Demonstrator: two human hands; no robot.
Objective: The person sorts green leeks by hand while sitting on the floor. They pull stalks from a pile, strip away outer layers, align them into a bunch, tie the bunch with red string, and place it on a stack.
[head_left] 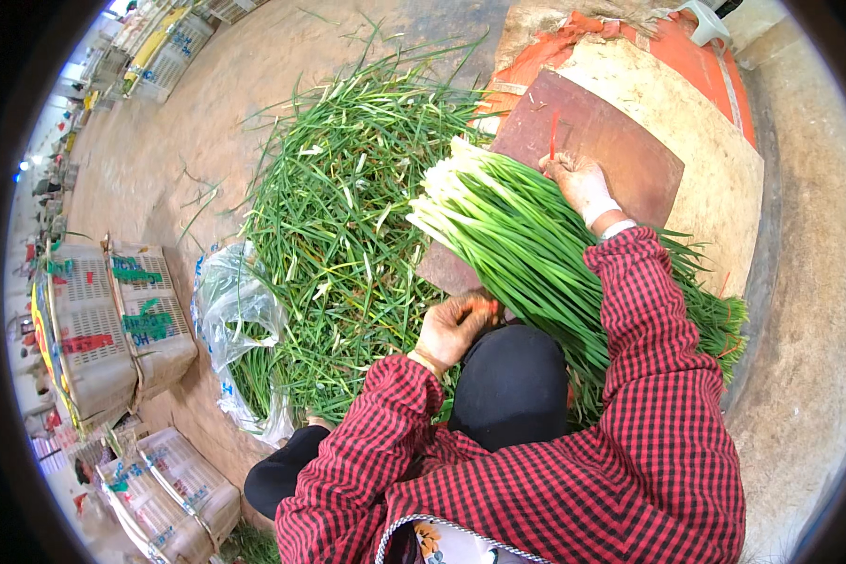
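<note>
A thick bundle of green chives (536, 216) lies slantwise in front of me, its pale stem ends toward the upper left. On its far side my right hand (576, 183) pinches a thin red tie (554, 134), one end of which stands up from the fingers. My left hand (456, 329) is closed at the near side, beside my knee, with a bit of red at its fingertips that looks like the same tie. Whether the tie runs beneath the bundle is hidden. Under the chives is a brown board (597, 132).
Loose chive leaves (348, 216) form a big heap to the left, next to a clear plastic bag (240, 305). Strapped pale crates (113, 320) stand farther left. An orange and cream sheet (705, 141) spreads at the right, with a white plastic piece (707, 23) behind it.
</note>
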